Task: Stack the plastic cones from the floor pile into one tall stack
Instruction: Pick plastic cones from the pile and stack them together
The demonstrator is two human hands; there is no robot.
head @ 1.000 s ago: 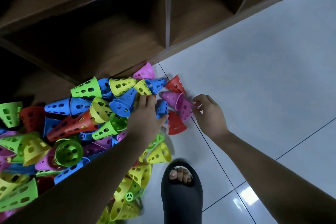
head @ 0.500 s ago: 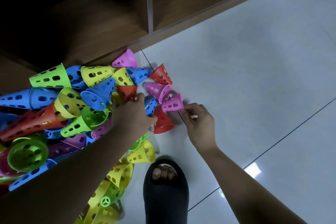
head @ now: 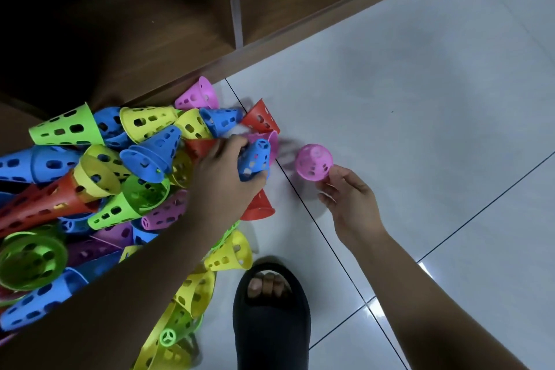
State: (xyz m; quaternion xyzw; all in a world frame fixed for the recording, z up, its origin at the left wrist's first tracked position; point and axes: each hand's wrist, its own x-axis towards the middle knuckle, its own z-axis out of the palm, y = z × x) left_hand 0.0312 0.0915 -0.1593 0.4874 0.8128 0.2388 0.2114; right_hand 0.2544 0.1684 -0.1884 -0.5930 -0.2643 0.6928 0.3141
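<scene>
Pink cone (head: 313, 161), perforated plastic, pinched by right hand (head: 351, 204); left hand (head: 219, 186) grips blue cone (head: 254, 159), seemingly lifted.

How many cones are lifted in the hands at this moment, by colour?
Blue: 1, the blue cone gripped by the left hand at the pile's edge.
Pink: 1, the pink cone pinched by the right hand, its open end facing the camera.
Total: 2
</scene>
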